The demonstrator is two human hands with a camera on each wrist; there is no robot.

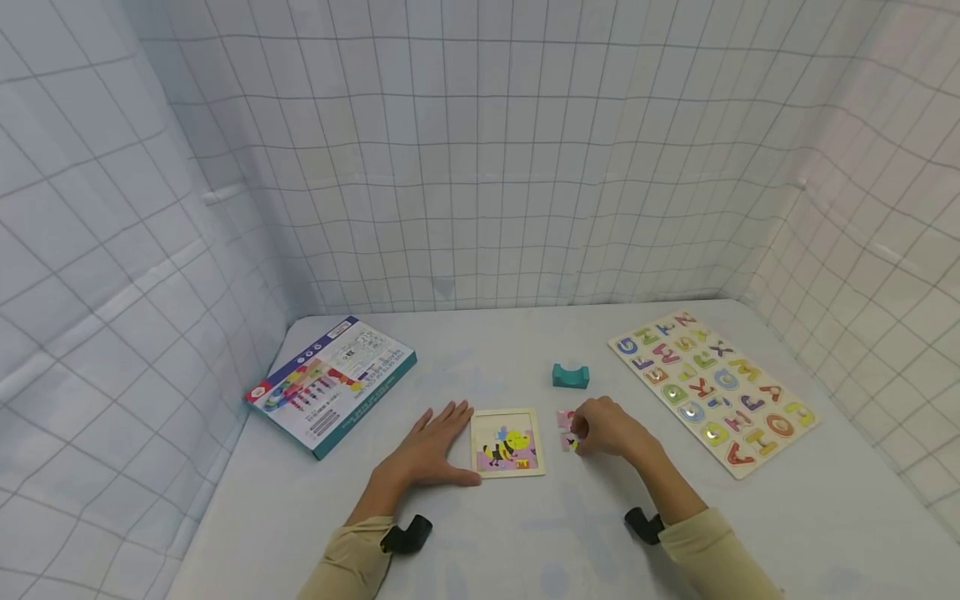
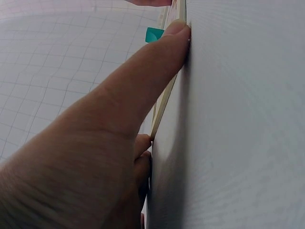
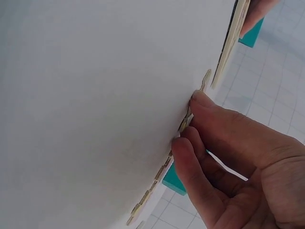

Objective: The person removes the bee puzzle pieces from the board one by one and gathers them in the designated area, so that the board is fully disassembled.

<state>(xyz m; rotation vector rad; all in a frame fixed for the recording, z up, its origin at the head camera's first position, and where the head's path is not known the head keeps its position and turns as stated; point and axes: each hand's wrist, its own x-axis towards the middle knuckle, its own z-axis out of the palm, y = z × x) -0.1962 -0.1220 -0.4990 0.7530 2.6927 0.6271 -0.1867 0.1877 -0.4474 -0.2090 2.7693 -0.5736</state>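
Observation:
A square wooden puzzle tray [image 1: 513,475] lies on the table, its lower part filled with a bee picture and its upper part bare wood. My left hand [image 1: 431,450] rests flat at the tray's left side, fingers and thumb spread; its thumb [image 2: 162,52] lies along the near left corner. Just right of the tray, pink puzzle pieces [image 1: 566,442] lie on the table. Over them my right hand [image 1: 609,425] pinches a puzzle piece [image 3: 185,121] between thumb and curled fingers, low at the table surface. The fingers hide most of that piece in the head view.
Behind the pieces stands a teal block [image 1: 571,377] with a curved top. A flat toy box [image 1: 333,383] lies at the left. On the right lies a wooden alphabet board [image 1: 712,387] with colourful letters. Grid-patterned cloth walls [image 1: 480,167] enclose the table.

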